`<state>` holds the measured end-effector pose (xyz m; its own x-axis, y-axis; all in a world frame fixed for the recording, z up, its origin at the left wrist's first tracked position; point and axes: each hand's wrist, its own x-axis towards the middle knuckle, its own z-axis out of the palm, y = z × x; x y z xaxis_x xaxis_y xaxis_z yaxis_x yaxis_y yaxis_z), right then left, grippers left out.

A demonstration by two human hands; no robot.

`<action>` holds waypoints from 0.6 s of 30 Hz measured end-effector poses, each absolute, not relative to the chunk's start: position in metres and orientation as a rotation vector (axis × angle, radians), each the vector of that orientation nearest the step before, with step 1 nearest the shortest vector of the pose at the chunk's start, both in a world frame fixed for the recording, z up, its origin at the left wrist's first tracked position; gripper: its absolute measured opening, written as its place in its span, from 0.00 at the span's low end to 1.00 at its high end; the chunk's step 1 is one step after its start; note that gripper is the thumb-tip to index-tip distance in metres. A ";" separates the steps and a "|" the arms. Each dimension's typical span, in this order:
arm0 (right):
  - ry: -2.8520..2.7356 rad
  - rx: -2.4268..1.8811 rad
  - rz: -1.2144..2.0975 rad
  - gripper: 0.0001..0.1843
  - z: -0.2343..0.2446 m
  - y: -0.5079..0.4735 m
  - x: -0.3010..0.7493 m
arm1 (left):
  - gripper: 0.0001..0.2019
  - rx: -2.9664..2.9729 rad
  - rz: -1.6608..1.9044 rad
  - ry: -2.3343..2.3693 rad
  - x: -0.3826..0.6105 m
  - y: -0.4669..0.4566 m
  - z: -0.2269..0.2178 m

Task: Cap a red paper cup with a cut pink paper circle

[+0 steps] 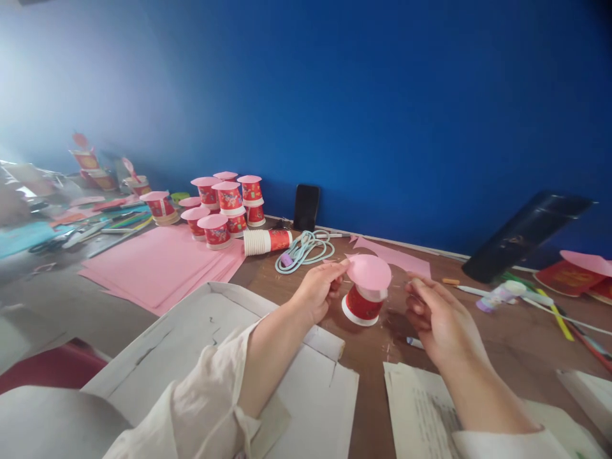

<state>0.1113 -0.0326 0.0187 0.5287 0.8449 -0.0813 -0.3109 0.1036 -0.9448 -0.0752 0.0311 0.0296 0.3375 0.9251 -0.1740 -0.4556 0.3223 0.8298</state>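
Note:
A red paper cup [361, 306] stands upside down on the table, its white rim at the bottom. Over its top lies a pink paper disc [369, 273], wider than the cup. My left hand [319, 288] has its fingers closed at the disc's left edge, thumb and index finger pinching it. To the right of the cup, apart from it, my right hand [442, 319] is held with curled fingers and thumb tip against fingertip. Whether anything tiny sits in that pinch I cannot make out. A pale crayon-like stick [415, 343] lies below my right hand.
Disc-topped red cups [217, 231] stand stacked behind pink sheets [167, 261]. Nearby lie nested cups [268, 242], a coiled cable [308, 252] and a phone [306, 207]. A glue stick [500, 296] and a black cylinder [526, 236] are at right. White cardboard [315, 395] lies in front.

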 end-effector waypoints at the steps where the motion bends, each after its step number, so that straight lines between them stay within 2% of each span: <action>1: -0.530 -1.181 0.923 0.18 0.016 -0.031 0.112 | 0.24 0.747 1.007 0.736 -0.075 0.032 0.029; 18: -0.601 -1.226 1.076 0.19 0.003 -0.032 0.107 | 0.25 0.813 0.877 0.788 -0.073 0.034 0.019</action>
<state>0.1070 -0.0318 0.0033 0.4138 0.8947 -0.1682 -0.3259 -0.0269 -0.9450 -0.0730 0.0338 0.0194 0.4163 0.8755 -0.2454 -0.3370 0.3993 0.8526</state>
